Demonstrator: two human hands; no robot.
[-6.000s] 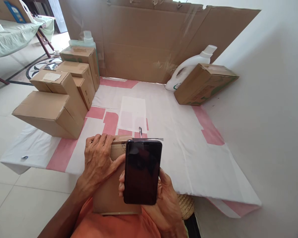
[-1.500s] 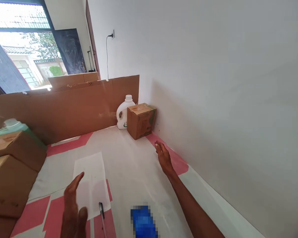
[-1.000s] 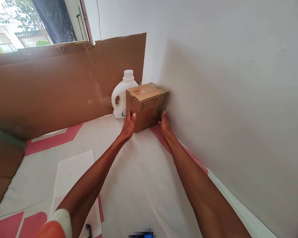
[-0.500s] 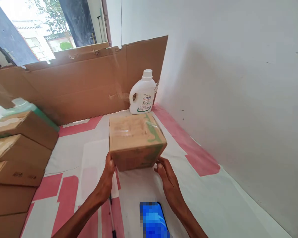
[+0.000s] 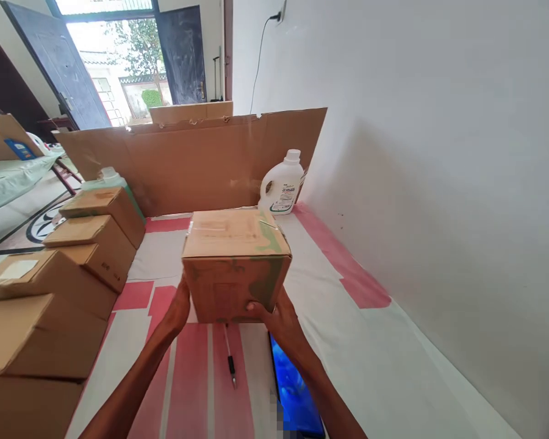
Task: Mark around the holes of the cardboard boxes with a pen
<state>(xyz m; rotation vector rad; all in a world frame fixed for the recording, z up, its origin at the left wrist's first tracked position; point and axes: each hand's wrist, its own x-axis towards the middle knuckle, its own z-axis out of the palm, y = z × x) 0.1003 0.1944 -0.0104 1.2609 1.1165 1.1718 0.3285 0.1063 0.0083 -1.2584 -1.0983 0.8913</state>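
Note:
A brown cardboard box (image 5: 235,283) with a green patch near its right edge is held between both hands above the covered table. My left hand (image 5: 179,305) presses against its left side, the fingers mostly hidden behind it. My right hand (image 5: 277,317) grips the lower right corner, thumb on the front face. Below the box lies a pen (image 5: 230,360) with a black grip. A phone with a blue screen (image 5: 295,390) lies partly under my right forearm. Behind the box stands a white jug-shaped bottle (image 5: 284,186) with a cap.
Several cardboard boxes (image 5: 50,274) line the left edge, with a greenish container (image 5: 110,178) behind them. An upright cardboard sheet (image 5: 187,161) closes off the back. A white wall (image 5: 416,152) bounds the right. The cloth (image 5: 338,353) is white with red patches.
The view has tilted up and turned left. The box now shows more of its front face, and my right thumb has come onto that face. The pen is more exposed.

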